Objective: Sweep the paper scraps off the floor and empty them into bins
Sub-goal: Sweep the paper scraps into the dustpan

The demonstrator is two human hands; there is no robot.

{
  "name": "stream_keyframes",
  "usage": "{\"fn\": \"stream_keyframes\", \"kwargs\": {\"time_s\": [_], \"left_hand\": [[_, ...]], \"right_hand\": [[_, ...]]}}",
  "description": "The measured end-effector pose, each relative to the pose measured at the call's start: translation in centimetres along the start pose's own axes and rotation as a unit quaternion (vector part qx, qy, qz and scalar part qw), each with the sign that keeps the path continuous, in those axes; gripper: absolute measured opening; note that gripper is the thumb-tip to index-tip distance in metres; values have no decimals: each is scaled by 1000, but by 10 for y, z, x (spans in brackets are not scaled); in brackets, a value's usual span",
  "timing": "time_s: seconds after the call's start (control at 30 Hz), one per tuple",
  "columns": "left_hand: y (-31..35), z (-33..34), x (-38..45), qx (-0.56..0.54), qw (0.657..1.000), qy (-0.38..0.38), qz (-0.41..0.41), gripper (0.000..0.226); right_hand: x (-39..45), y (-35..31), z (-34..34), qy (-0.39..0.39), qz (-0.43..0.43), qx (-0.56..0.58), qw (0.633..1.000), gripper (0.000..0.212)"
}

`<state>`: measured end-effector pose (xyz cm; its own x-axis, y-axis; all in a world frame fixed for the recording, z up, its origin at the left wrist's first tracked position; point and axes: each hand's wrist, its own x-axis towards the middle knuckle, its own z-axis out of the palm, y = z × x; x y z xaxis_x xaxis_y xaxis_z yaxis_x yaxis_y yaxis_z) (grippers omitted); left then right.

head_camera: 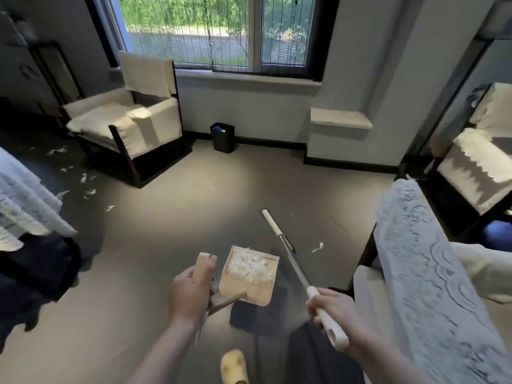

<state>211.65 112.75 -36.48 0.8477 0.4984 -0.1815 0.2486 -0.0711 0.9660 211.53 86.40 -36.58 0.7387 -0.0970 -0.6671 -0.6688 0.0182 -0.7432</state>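
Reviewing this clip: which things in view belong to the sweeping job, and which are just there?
Job:
left hand gripping the dustpan handle
paper scraps on the floor
right hand gripping the broom handle
black bin

Just there:
armchair
window
yellow shoe

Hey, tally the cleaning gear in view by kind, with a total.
Cream plastic dustpan holding white paper scraps: 1
Long metal pole with cream grips: 1
Small black waste bin under the window: 1
Total: 3
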Motion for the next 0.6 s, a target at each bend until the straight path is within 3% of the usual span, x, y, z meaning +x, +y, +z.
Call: {"fn": "stream_keyframes", "kwargs": {"time_s": [0.13,0.4,0.6], "left_hand": [[17,25,81,3,1000,-10,-21,55],[83,83,216,-23,998,-40,-37,43],[104,123,319,-28,998,-4,-49,46]], "right_hand": [[62,-61,22,12,12,-27,999,14],[159,-153,63,15,52,30,998,27],[263,-223,87,14,54,3,998,13]]}}
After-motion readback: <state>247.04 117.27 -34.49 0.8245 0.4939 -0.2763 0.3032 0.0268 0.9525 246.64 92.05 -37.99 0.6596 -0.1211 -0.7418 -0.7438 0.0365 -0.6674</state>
